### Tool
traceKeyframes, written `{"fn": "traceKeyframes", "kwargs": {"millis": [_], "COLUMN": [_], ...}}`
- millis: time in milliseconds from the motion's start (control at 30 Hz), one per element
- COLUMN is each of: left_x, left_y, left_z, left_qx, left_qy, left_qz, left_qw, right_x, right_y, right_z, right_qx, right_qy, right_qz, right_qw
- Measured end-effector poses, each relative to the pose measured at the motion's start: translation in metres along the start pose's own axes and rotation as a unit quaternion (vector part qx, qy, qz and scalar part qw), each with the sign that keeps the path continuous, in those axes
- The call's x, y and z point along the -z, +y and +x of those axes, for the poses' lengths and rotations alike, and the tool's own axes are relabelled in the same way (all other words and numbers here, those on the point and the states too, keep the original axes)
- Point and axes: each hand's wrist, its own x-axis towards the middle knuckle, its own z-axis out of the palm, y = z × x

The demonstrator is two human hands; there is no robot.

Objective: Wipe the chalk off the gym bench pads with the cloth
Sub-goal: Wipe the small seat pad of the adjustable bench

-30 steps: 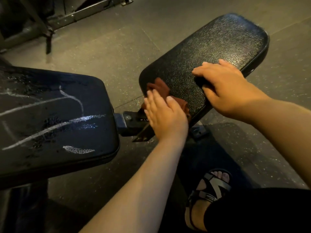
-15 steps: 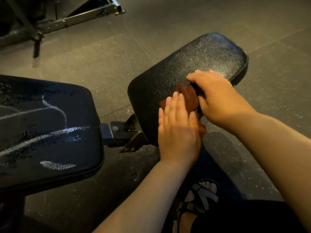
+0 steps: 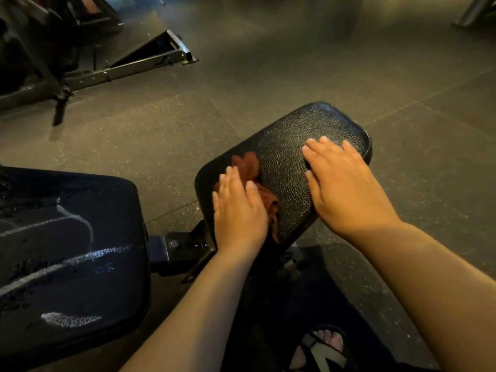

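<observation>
- My left hand [image 3: 239, 210] lies flat. Its fingers [image 3: 233, 181] are straight and close together, pressing on the one brown cloth [image 3: 248, 163].
- The cloth sits at the left end of the small pad [image 3: 290, 167]. My palm hides most of it; it shows past my fingertips and to the right of my palm.
- My right hand [image 3: 343, 183] rests flat on the same surface, further right, fingers [image 3: 319, 146] slightly spread and holding nothing.
- There are two pads. The large pad [image 3: 112, 210] is on the left, cut off by the picture's edge.
- It carries three chalk marks [image 3: 80, 260]: a curved line, a long streak and a short smear.
- One metal bracket [image 3: 185, 245] joins the pads, its numbers too small to read.
- One sandalled foot [image 3: 324, 350] shows near me on the floor [image 3: 295, 63], partly cut off.
</observation>
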Motion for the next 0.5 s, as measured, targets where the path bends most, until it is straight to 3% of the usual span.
{"fn": "traceKeyframes", "kwargs": {"millis": [67, 100, 233, 300, 433, 500], "left_x": [-0.001, -0.005, -0.018, -0.013, -0.001, -0.008], "left_y": [0.008, 0.018, 0.041, 0.032, 0.027, 0.046], "left_z": [0.021, 0.022, -0.004, 0.007, 0.063, 0.064], "left_qx": [0.074, 0.063, -0.112, -0.132, 0.061, 0.039], "left_qy": [0.020, 0.025, -0.027, -0.028, 0.007, 0.018], "left_qz": [-0.008, 0.008, 0.018, 0.026, 0.003, 0.027], "left_qw": [0.997, 0.998, 0.993, 0.991, 0.998, 0.999], "right_x": [0.001, 0.001, 0.003, 0.006, 0.007, 0.005], "right_y": [0.002, 0.002, 0.005, 0.008, 0.010, 0.011], "right_z": [0.000, -0.001, -0.002, 0.000, 0.000, -0.001], "right_qx": [0.005, 0.007, -0.021, -0.045, -0.055, -0.050], "right_qy": [-0.004, -0.005, 0.004, 0.009, -0.004, -0.010], "right_qz": [-0.015, -0.023, -0.056, -0.053, -0.050, -0.056], "right_qw": [1.000, 1.000, 0.998, 0.998, 0.997, 0.997]}}
